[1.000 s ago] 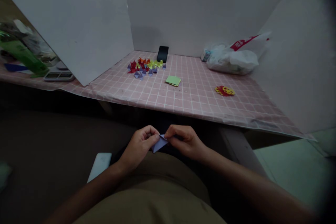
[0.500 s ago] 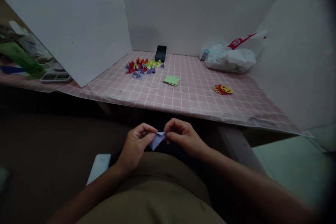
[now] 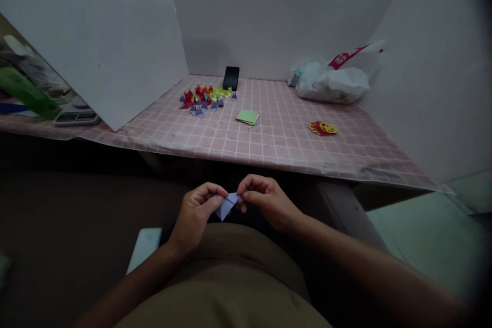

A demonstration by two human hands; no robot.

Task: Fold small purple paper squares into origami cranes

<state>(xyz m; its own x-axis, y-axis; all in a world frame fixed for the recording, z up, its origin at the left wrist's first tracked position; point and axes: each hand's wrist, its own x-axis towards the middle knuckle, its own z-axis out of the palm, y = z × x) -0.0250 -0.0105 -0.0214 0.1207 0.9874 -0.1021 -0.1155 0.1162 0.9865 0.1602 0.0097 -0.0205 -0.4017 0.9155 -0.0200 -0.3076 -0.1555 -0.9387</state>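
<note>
Left hand (image 3: 195, 211): fingers pinched on the purple folded paper (image 3: 226, 205), at its left edge.
Right hand (image 3: 263, 200): fingertips closed on its right corner.
Paper: above the lap, below the desk (image 3: 277, 143) edge.

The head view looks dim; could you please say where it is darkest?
In the head view, the pink table is fairly lit; the left hand, right hand and purple paper sit in shade in front of it; the right corners vignette to black.
</note>
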